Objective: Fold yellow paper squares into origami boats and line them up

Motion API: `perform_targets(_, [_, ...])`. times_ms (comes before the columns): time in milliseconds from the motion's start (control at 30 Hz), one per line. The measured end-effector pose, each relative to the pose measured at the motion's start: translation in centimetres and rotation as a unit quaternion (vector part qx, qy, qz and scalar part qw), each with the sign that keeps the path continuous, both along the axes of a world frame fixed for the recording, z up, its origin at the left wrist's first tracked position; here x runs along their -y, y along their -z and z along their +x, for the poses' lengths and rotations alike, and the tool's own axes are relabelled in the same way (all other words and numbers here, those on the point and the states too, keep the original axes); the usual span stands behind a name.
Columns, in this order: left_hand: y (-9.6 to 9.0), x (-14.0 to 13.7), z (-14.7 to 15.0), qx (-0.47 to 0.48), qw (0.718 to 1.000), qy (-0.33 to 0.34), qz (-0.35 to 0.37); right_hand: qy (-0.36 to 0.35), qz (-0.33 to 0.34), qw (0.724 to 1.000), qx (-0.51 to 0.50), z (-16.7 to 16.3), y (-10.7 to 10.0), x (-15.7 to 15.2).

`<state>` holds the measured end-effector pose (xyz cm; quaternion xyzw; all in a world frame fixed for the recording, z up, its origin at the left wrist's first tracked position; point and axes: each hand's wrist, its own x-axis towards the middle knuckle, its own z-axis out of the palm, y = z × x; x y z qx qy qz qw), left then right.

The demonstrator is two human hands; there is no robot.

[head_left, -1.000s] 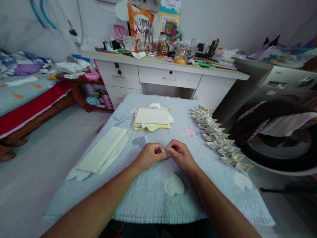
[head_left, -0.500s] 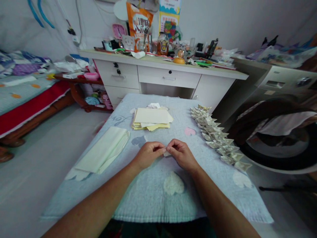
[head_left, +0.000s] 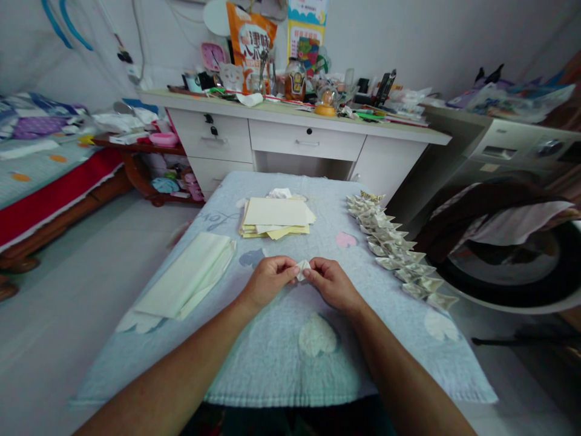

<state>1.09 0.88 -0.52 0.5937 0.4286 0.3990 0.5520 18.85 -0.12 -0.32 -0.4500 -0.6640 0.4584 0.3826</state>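
Observation:
Between my two hands is a small folded piece of white paper (head_left: 302,270), held just above the cloth-covered table (head_left: 272,357). My left hand (head_left: 271,280) pinches its left side between thumb and fingers. On the other side, my right hand (head_left: 333,282) grips it the same way, thumb on top. Beyond my hands lies a stack of cream and yellow paper sheets (head_left: 276,213). To the left rests a pale green folded sheet (head_left: 188,275). Several folded paper boats (head_left: 390,245) form a row along the table's right side.
A crumpled white paper (head_left: 279,193) sits behind the stack. Past the table stands a white desk (head_left: 308,142) crowded with jars, a bag and a pink clock. On the right is a washing machine (head_left: 512,142) with its door open; a bed (head_left: 54,175) is at left.
The folded paper has turned up between my fingertips and shows more of its face. My hands have moved slightly apart, both still pinching it.

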Motion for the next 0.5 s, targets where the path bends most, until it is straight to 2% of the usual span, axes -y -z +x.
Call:
perform_targets(133, [0.2,0.1,0.5,0.063,0.998,0.006,0.001,-0.003,0.009,1.000,0.027,0.1,0.1,-0.1])
perform_targets(267, [0.6,0.1,0.9,0.076,0.997,0.026,0.008,-0.016,0.008,0.998,0.061,0.2,0.1,-0.1])
perform_targets(333, [0.7,0.0,1.0,0.083,0.996,0.025,0.002,-0.016,0.008,0.999,0.038,0.2,0.0,-0.1])
perform_targets(433, [0.8,0.0,1.1,0.081,0.997,0.012,-0.003,-0.008,0.037,0.999,-0.012,0.5,-0.2,0.0])
perform_targets(500, [0.7,0.0,1.2,0.053,0.999,0.000,0.001,-0.015,0.069,0.997,0.010,0.7,-0.4,0.1])
